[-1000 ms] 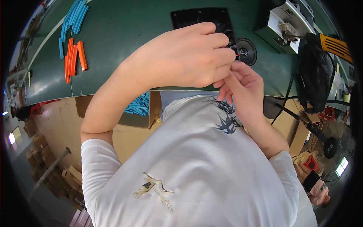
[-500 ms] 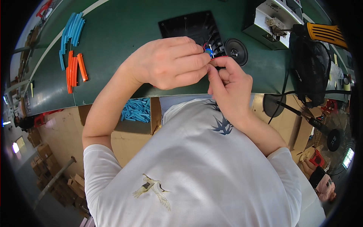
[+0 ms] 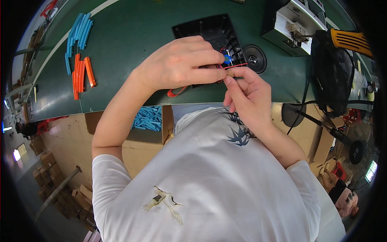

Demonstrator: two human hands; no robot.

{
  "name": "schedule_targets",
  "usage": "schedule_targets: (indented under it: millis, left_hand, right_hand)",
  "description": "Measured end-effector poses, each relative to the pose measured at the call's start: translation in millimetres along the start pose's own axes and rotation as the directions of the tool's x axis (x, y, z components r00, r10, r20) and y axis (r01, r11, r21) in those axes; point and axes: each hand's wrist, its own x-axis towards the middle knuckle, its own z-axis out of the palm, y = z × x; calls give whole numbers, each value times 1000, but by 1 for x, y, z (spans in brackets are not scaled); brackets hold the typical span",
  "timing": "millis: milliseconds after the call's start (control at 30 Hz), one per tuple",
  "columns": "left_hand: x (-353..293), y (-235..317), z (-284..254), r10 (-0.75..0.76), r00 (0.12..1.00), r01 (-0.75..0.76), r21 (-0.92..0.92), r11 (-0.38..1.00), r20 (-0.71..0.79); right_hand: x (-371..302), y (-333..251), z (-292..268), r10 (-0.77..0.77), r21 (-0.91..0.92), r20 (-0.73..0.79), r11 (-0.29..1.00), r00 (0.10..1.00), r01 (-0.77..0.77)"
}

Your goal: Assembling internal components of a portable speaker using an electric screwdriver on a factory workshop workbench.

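My left hand [image 3: 183, 64] is closed, palm down, over the near edge of a black plastic housing [image 3: 207, 28]. Its fingertips meet those of my right hand [image 3: 252, 88], where thumb and index finger pinch together on a thin red wire [image 3: 238, 65]. The wire's free end points right, toward a round black speaker [image 3: 254, 59]. Just beyond the fingers, a small blue round part [image 3: 227, 59] shows inside the housing. A red loop [image 3: 176, 93] hangs out below my left hand. The left fingers hide most of what lies under them.
Blue strips [image 3: 79, 32] and orange strips [image 3: 80, 76] lie at the left of the green table [image 3: 121, 40]. At the back right stand a metal box device [image 3: 294, 28] and a yellow-handled tool [image 3: 348, 41]. A carton [image 3: 166, 125] of blue pieces sits below the edge, a fan [image 3: 354, 151] at right.
The right hand has shifted slightly right and down, and more of the red wire shows. The left hand has moved a little up, uncovering the red loop.
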Motion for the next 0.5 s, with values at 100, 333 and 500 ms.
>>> schedule_targets:
  millis: [100, 333, 500]
  left_hand:
    - [0, -7, 3, 3, 1000, -5, -111, 994, -19]
    - [-6, -10, 10, -37, 993, 18, -167, 986, -114]
    - [0, 5, 6, -135, 978, 114, -135, 984, -158]
  right_hand:
    - [-1, 2, 3, -107, -168, -42, 981, 993, 99]
    - [5, 7, 7, -258, -329, -70, 918, 964, 222]
    - [2, -2, 10, -38, -65, -70, 997, 997, 34]
